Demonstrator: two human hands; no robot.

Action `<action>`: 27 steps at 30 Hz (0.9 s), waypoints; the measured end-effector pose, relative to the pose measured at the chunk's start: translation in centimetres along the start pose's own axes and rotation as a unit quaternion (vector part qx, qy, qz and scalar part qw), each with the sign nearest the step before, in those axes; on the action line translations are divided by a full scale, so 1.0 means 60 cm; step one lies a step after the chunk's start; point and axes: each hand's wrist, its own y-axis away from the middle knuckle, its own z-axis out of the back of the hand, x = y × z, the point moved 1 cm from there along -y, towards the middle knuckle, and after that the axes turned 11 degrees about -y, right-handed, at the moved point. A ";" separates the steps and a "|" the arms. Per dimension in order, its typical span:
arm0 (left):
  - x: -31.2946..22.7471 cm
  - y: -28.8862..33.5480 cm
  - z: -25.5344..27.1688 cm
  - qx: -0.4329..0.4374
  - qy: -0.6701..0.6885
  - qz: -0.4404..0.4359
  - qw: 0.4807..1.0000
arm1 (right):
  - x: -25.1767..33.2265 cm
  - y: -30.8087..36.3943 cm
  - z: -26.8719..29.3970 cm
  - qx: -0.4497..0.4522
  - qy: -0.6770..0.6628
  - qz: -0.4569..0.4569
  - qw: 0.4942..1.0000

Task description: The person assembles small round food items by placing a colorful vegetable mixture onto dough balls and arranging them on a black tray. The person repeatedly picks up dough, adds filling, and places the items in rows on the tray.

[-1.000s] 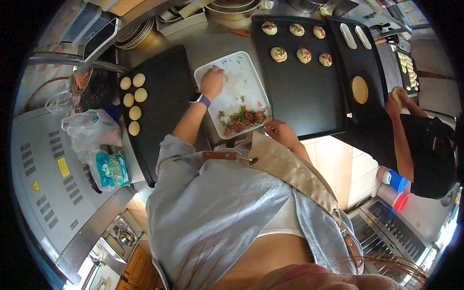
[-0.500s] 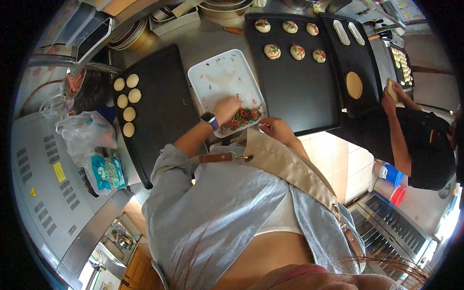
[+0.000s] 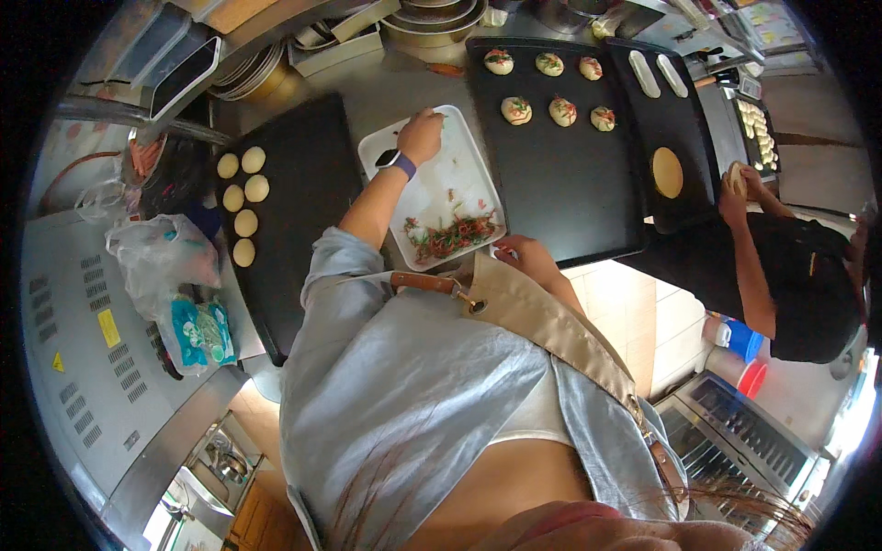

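Black tray: six buns topped, five bare. Left hand pinches over white tray; right hand, we cannot tell.

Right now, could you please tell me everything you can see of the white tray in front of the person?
The white tray is rectangular, shallow and rimmed, lying flat on the metal counter between two black baking sheets. A heap of red and green shreds sits at its near end. The left hand reaches over its far edge; the right hand rests at its near corner.
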 end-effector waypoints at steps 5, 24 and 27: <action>-0.056 -0.033 -0.028 0.067 -0.079 -0.036 0.994 | -0.007 0.008 0.001 -0.016 0.005 0.001 1.000; -0.106 0.353 0.034 0.134 0.130 -0.060 0.981 | -0.008 -0.002 -0.011 0.055 0.064 0.030 0.996; -0.154 0.346 0.023 0.123 0.106 -0.022 0.986 | -0.009 0.004 -0.022 0.075 0.050 0.041 0.995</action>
